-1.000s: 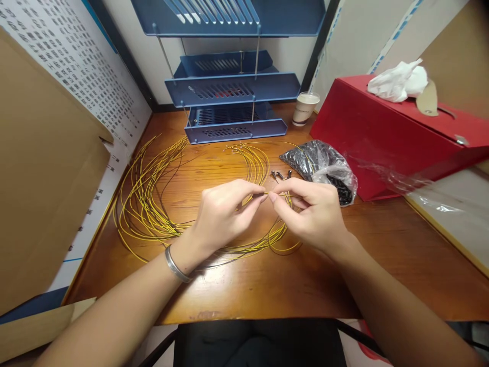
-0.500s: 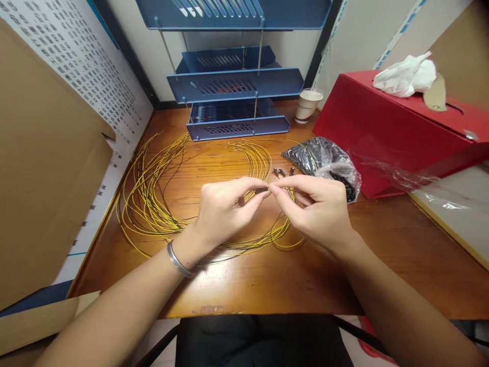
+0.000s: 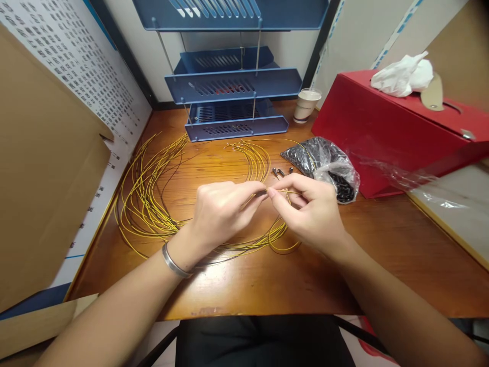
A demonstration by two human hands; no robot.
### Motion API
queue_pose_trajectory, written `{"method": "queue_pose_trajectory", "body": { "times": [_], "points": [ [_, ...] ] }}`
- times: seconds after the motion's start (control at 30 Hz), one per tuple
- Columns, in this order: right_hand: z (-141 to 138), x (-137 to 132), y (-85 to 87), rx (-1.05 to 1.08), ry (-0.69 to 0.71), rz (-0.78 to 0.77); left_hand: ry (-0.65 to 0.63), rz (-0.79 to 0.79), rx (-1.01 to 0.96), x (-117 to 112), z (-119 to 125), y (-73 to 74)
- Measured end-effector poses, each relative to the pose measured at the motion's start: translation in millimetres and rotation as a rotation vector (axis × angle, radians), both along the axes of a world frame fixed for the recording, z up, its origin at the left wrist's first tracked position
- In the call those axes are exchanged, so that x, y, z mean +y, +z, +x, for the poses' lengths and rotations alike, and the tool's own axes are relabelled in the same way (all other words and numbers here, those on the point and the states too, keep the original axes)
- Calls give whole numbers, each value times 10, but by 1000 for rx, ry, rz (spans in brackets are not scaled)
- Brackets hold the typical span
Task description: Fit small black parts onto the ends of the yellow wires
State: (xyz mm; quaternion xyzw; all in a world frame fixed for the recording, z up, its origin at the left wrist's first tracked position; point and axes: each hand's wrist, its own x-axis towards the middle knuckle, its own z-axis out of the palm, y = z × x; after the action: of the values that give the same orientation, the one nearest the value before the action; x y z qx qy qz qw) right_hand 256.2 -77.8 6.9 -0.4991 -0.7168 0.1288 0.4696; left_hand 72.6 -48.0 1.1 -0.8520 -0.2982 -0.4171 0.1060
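My left hand (image 3: 221, 211) and my right hand (image 3: 311, 209) meet fingertip to fingertip above the middle of the wooden desk (image 3: 267, 275). Both are closed in a pinch. The right thumb and forefinger hold the end of a thin yellow wire (image 3: 284, 191). The left fingertips pinch a small dark piece I cannot make out, right at that wire's end. Under and left of the hands lies a loose bundle of yellow and black wires (image 3: 145, 204). A few small dark metal parts (image 3: 280, 172) lie just beyond my right hand.
A clear plastic bag of small black parts (image 3: 324, 163) sits right of the hands, against a red box (image 3: 393, 132) with crumpled tissue (image 3: 403, 76) on top. A blue stacked letter tray (image 3: 233, 92) and a paper cup (image 3: 305, 106) stand at the back. Cardboard (image 3: 42, 168) walls the left side.
The hands stay pinched together at the wire's end, with only small finger shifts. The view wobbled slightly.
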Motion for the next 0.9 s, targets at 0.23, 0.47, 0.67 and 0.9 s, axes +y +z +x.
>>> {"method": "queue_pose_trajectory", "body": {
  "times": [0.23,0.47,0.67,0.9],
  "points": [
    [-35,-6,-26,55,-20,-100,11,-26,-12,38,-14,2],
    [-8,-11,-18,122,59,-120,-1,-73,-39,6,-12,19],
    [-5,-15,-44,123,106,-112,-10,-11,-15,5,-19,32],
    [0,1,-26,108,91,-138,-9,-19,9,24,-26,17]
  ]
}}
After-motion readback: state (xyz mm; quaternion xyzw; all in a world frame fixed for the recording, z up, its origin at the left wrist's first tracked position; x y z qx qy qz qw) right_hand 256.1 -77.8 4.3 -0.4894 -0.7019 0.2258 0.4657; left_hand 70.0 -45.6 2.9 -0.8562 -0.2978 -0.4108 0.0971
